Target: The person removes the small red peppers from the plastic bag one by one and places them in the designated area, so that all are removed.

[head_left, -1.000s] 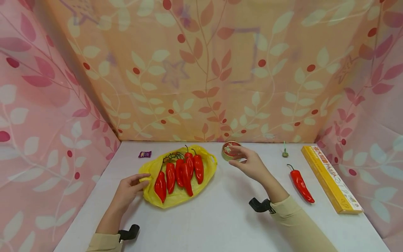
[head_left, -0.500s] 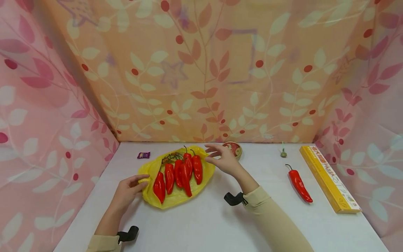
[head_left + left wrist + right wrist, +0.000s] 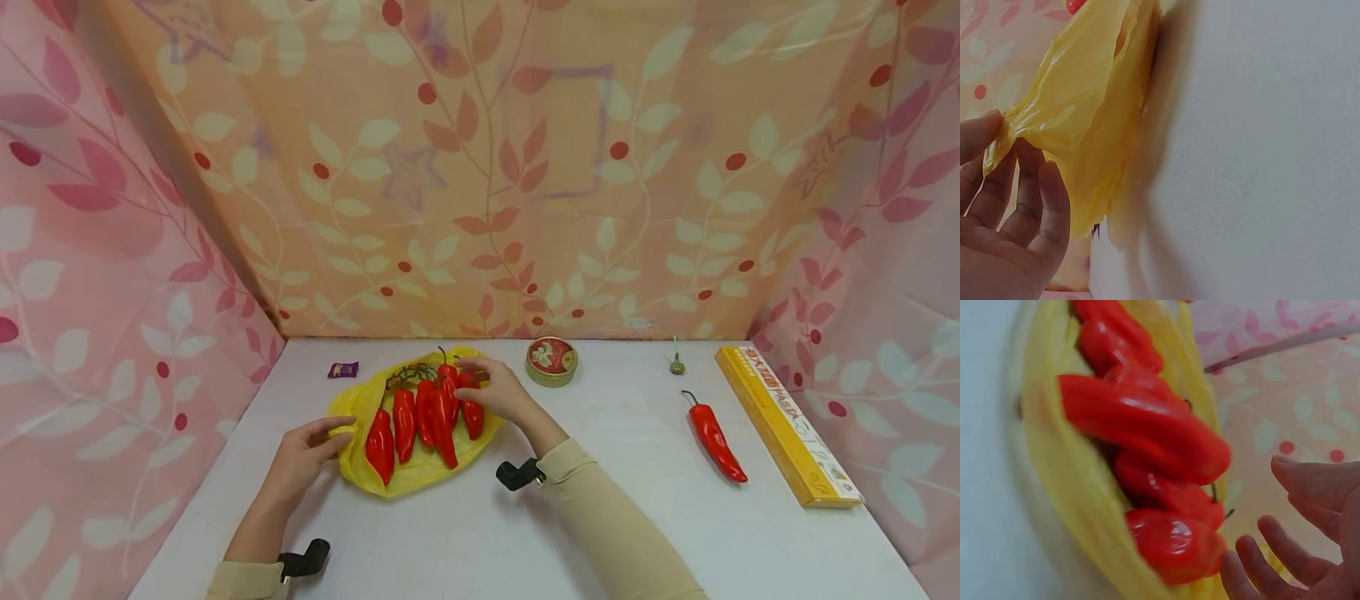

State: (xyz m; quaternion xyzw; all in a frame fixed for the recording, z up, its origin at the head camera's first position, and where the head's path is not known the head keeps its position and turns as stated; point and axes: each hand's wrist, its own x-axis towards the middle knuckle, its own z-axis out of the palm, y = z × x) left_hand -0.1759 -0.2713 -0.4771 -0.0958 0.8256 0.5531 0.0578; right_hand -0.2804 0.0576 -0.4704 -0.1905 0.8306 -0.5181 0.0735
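Observation:
A yellow plastic bag point(image 3: 420, 479) lies on the white table with several red peppers point(image 3: 420, 412) on it. My left hand point(image 3: 333, 433) pinches the bag's left edge between thumb and fingers; the left wrist view shows that hand point(image 3: 1000, 147) lifting the yellow bag point(image 3: 1085, 94) a little. My right hand point(image 3: 476, 385) hovers over the rightmost pepper at the bag's right side. In the right wrist view the right hand point(image 3: 1272, 512) has its fingers spread and loosely bent, close to the peppers point(image 3: 1147, 419) on the bag point(image 3: 1066, 487), holding nothing.
A single red pepper point(image 3: 716, 437) lies at the right, beside a long yellow pasta box point(image 3: 783, 425). A round tin point(image 3: 552, 360), a small green item point(image 3: 677, 362) and a purple wrapped sweet point(image 3: 344, 367) sit near the back. Patterned fabric walls close in three sides.
My right hand has swung left from the round tin to the peppers on the bag. The left hand has kept its pinch on the bag's edge.

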